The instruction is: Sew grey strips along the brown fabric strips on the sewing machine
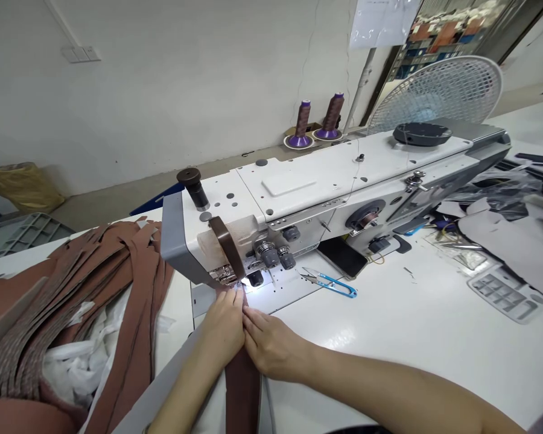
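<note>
A brown strip of material point(243, 395) runs from the lower edge of the view up to the lit needle area of a white sewing machine point(294, 190). On the strip, close in front of the presser foot, lies my left hand point(224, 319), its fingers bent and pressed together on the material. My right hand point(271, 340) grips the strip's right edge just below, fingertips together and touching the left hand. A narrow brown band point(227, 246) hangs in a curve down to the needle area. The needle itself is too small to make out.
Blue thread snips point(329, 283) and a black phone point(342, 256) lie right of the needle area. Stacked brown pieces point(136, 283) cover the left side. Two thread cones point(302, 123) and a white fan point(443, 90) stand behind the machine. Grey scraps point(516, 241) lie far right.
</note>
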The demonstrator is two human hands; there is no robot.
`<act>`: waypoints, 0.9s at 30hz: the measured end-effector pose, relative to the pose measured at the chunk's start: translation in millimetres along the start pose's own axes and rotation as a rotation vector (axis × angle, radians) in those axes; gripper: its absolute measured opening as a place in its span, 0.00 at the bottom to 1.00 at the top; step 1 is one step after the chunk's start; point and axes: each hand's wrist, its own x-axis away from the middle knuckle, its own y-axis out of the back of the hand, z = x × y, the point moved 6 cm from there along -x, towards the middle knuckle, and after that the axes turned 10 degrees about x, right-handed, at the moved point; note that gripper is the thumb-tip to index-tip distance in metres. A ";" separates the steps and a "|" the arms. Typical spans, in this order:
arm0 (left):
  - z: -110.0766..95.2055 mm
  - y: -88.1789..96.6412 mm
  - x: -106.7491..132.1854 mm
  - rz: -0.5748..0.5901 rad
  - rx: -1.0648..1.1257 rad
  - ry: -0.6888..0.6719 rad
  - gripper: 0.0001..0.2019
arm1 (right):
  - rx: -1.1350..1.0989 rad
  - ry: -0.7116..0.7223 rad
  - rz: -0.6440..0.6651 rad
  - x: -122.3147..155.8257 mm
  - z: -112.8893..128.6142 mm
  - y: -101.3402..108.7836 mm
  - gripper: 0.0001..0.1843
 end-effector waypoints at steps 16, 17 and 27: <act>-7.2 1.9 13.2 -0.058 -0.041 0.103 0.21 | 0.016 0.018 -0.005 -3.0 -6.4 0.4 0.13; -7.5 0.4 13.7 -0.045 -0.037 0.094 0.21 | 0.017 0.019 -0.002 -3.1 -5.7 1.6 0.13; -4.4 -5.5 6.8 0.005 0.009 0.024 0.23 | 0.064 0.043 0.023 -3.3 -1.8 0.8 0.12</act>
